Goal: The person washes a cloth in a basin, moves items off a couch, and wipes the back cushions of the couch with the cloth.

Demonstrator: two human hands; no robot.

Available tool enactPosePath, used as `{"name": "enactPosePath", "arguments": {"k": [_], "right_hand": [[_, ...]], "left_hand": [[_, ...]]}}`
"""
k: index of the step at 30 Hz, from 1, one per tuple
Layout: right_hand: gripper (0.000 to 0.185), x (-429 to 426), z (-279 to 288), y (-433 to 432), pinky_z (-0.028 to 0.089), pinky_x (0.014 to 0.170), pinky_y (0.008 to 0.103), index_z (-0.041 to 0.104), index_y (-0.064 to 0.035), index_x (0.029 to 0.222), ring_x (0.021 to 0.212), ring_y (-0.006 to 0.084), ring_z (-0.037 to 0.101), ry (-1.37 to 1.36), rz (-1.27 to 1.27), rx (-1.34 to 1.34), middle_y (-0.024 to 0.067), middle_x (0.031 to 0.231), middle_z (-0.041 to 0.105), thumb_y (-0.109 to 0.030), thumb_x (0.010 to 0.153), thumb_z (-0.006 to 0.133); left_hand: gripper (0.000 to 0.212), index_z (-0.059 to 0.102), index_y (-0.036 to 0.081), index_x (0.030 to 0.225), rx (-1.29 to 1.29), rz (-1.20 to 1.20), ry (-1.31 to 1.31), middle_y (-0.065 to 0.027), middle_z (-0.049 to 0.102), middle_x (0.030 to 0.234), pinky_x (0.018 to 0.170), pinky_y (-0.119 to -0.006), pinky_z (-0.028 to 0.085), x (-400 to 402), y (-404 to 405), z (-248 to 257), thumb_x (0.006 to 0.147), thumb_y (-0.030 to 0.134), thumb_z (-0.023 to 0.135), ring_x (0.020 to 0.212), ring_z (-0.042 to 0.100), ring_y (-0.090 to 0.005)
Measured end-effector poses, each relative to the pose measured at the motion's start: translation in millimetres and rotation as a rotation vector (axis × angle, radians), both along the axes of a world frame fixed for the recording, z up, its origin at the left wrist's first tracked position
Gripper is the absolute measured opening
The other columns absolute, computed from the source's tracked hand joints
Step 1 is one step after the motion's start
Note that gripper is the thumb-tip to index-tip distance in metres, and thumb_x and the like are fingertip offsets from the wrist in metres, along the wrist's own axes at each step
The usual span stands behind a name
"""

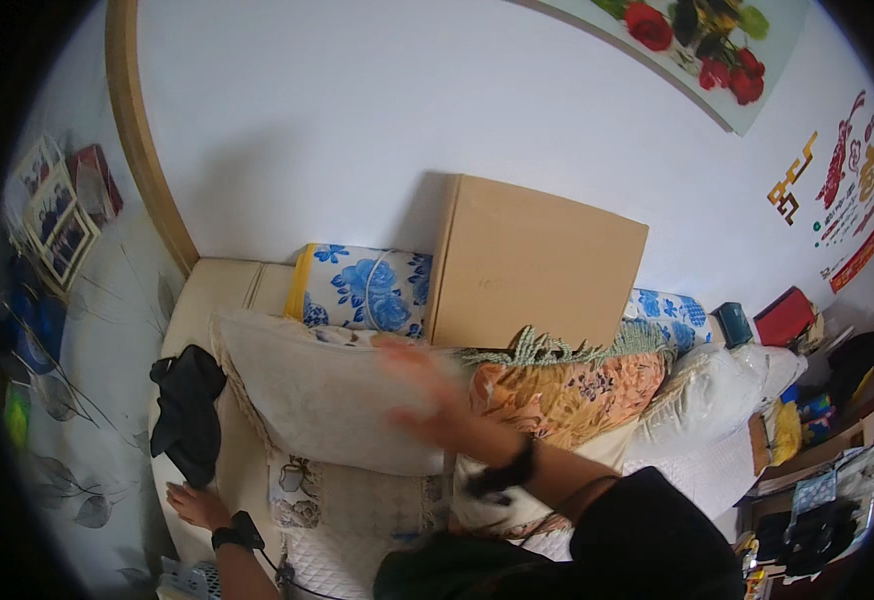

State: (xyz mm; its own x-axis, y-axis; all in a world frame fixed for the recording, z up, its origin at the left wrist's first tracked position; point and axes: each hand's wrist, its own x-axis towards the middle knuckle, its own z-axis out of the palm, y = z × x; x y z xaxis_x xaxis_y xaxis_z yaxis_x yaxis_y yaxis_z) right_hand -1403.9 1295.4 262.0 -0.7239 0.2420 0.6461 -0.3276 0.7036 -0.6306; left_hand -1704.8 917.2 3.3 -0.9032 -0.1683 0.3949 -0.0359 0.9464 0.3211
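Note:
My left hand [195, 504] rests on the cream sofa arm [238, 360], its fingers at the lower edge of a crumpled black cloth [189, 412]; whether they grip it is unclear. Blurred by motion, my right hand [422, 390] is raised with fingers spread over a large off-white cushion [317, 390] and holds nothing. Right of that hand lies an orange floral cushion [572, 390] with green fringe. Behind the cushions a flat cardboard box [542, 262] leans on the wall. A blue-flowered fabric [377, 289] with a yellow edge lies along the sofa back, left of the box.
Plastic-wrapped cushions [714, 390] sit at the right of the sofa. A red box [784, 316] and a dark teal box [733, 324] stand beyond them. Photo frames [62, 225] are at far left. A rose picture [692, 52] hangs above. A quilted cover [332, 559] lies on the seat.

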Motion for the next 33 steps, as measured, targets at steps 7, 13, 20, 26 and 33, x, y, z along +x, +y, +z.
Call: {"name": "enactPosePath", "arguments": {"k": [7,13,20,26,33], "right_hand": [[0.049,246.4,6.7,192.7,0.035,0.103,0.0345,0.042,-0.0034,0.135,0.124,0.0221,0.043,0.349,-0.901,-0.559,0.0116,0.132,0.047,-0.022,0.092,0.058],[0.072,275.5,-21.8,251.4,0.029,0.108,0.0375,0.029,-0.0055,0.143,0.130,0.0240,0.035,0.134,-0.807,-0.789,0.0153,0.141,0.037,-0.038,0.088,0.063],[0.074,254.8,-36.5,254.3,0.034,0.104,0.0368,0.033,-0.0019,0.139,0.125,0.0255,0.043,0.159,-0.480,-1.029,0.0153,0.136,0.044,-0.040,0.085,0.066],[0.070,250.4,-20.4,240.0,0.044,0.093,0.0347,0.039,-0.0007,0.135,0.111,0.0235,0.054,0.137,-0.507,-1.086,0.0135,0.124,0.053,-0.036,0.083,0.070],[0.060,253.4,13.7,202.9,0.046,0.089,0.0323,0.051,0.0013,0.123,0.101,0.0186,0.058,0.167,-0.531,-0.934,0.0098,0.112,0.060,-0.034,0.080,0.074]], "left_hand": [[0.056,0.034,-0.002,0.139,-0.264,-0.265,-0.511,-0.0247,0.037,0.140,0.108,-0.046,0.029,-59.1,-63.3,4.3,0.097,0.034,0.040,0.131,0.034,-0.0379],[0.057,0.028,-0.002,0.142,0.350,-0.463,-0.284,-0.0223,0.026,0.148,0.114,-0.042,0.014,72.5,10.1,37.4,0.095,0.019,0.051,0.139,0.019,-0.0361],[0.036,0.052,-0.006,0.121,0.812,-0.631,-0.677,-0.0146,0.060,0.110,0.091,-0.032,0.043,199.6,-24.1,101.5,0.094,0.017,0.054,0.103,0.057,-0.0217],[0.033,0.059,0.002,0.115,0.354,-0.767,-0.589,-0.0184,0.062,0.105,0.079,-0.035,0.051,240.3,-81.1,83.8,0.089,0.024,0.059,0.093,0.061,-0.0275],[0.033,0.056,-0.007,0.115,1.052,-0.544,-0.890,-0.0102,0.064,0.099,0.081,-0.028,0.047,250.4,-78.2,76.8,0.089,0.013,0.058,0.089,0.059,-0.0159]]}}
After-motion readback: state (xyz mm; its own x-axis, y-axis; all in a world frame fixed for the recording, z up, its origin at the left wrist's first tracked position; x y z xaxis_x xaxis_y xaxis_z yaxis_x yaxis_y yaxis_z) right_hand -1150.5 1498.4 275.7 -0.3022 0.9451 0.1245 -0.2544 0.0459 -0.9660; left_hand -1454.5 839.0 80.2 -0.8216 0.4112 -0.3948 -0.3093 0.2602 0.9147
